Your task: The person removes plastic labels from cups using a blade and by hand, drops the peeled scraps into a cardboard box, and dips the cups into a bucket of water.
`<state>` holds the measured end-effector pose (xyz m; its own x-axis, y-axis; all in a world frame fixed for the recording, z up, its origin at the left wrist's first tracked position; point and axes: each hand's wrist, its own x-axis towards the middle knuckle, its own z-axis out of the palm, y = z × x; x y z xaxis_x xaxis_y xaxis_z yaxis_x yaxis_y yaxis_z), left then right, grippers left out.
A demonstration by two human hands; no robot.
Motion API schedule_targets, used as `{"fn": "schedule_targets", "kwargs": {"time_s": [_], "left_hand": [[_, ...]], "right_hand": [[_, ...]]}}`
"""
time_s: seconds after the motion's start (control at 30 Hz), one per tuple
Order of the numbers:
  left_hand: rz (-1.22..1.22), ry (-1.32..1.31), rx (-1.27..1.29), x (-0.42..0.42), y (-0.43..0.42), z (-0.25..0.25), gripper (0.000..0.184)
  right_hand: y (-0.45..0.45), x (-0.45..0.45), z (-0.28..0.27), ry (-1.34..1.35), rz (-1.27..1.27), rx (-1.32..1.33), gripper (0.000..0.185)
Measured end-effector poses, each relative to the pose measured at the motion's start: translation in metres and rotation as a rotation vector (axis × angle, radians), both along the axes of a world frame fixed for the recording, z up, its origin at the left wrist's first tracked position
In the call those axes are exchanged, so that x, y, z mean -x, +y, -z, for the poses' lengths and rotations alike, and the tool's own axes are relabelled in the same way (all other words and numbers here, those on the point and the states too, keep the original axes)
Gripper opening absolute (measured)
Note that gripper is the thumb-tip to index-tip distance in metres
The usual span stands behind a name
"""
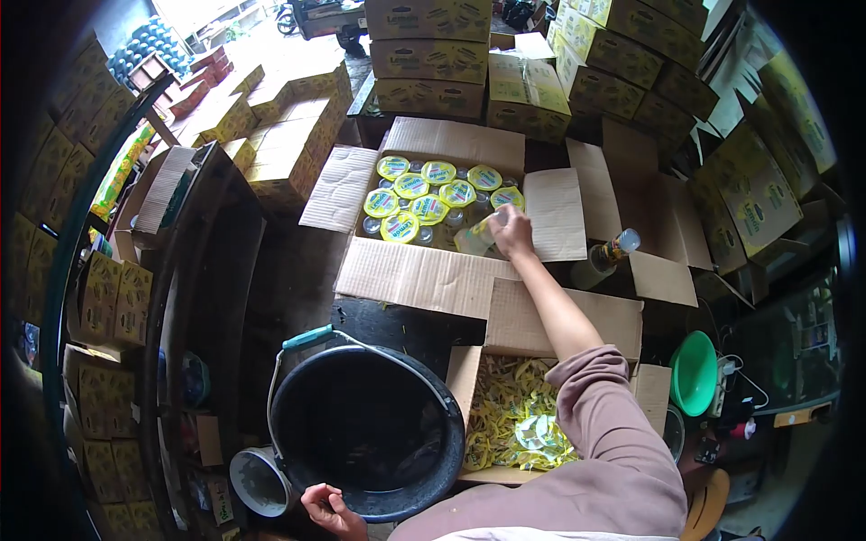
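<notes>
My right hand (512, 233) is closed around the top of a clear bottle (475, 238) with a yellowish label. The bottle tilts inside the front right part of an open cardboard box (410, 269). Rows of yellow-and-green lemon-printed lids (429, 209) fill much of that box, with clear bottle tops (425, 234) between them. My left hand (332, 512) is low in view, just by the near rim of a black bucket (456, 424). Its fingers are loosely curled, and nothing shows in them.
A nearer box holds yellow-green strips (505, 406). Another bottle (606, 260) stands right of the main box. A white pail (262, 482) sits left of the bucket, a green bowl (693, 374) at right. Stacked lemon cartons (428, 59) rise behind; a dark shelf (203, 298) runs along the left.
</notes>
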<state>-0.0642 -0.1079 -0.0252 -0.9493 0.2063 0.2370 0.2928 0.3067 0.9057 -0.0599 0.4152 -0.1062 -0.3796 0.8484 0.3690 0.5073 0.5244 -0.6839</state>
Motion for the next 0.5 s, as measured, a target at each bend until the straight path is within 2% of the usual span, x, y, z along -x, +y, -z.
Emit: {"fn": "schedule_targets", "kwargs": {"time_s": [0.1, 0.13, 0.2, 0.27, 0.33, 0.37, 0.4, 0.43, 0.5], "left_hand": [[0.014, 0.021, 0.0, 0.0, 0.002, -0.002, 0.023], [0.027, 0.024, 0.006, 0.0, 0.001, -0.002, 0.023], [0.053, 0.034, 0.014, 0.002, 0.0, -0.001, 0.022], [0.04, 0.047, -0.011, 0.003, 0.0, -0.001, 0.019], [0.046, 0.059, 0.018, 0.004, 0.001, 0.0, 0.02], [0.122, 0.07, 0.052, 0.005, 0.004, -0.008, 0.023], [0.198, 0.078, 0.087, 0.007, 0.009, -0.017, 0.027], [0.253, 0.053, 0.05, 0.007, 0.01, -0.02, 0.034], [0.359, -0.094, -0.253, 0.003, 0.018, -0.024, 0.047]], "right_hand": [[-0.018, -0.015, -0.036, 0.291, 0.052, -0.114, 0.028], [-0.027, -0.022, -0.05, 0.33, 0.035, -0.31, 0.028], [-0.058, -0.033, -0.075, 0.5, 0.067, -0.225, 0.027], [-0.103, -0.049, -0.092, 0.751, 0.007, 0.069, 0.024], [-0.157, -0.063, -0.106, 1.015, -0.079, 0.352, 0.03], [-0.192, -0.072, -0.123, 1.109, -0.126, 0.514, 0.032], [-0.223, -0.084, -0.125, 1.077, -0.108, 0.646, 0.035], [-0.252, -0.091, -0.132, 1.144, -0.204, 0.673, 0.038], [-0.301, -0.107, -0.123, 1.174, -0.292, 0.721, 0.036]]}}
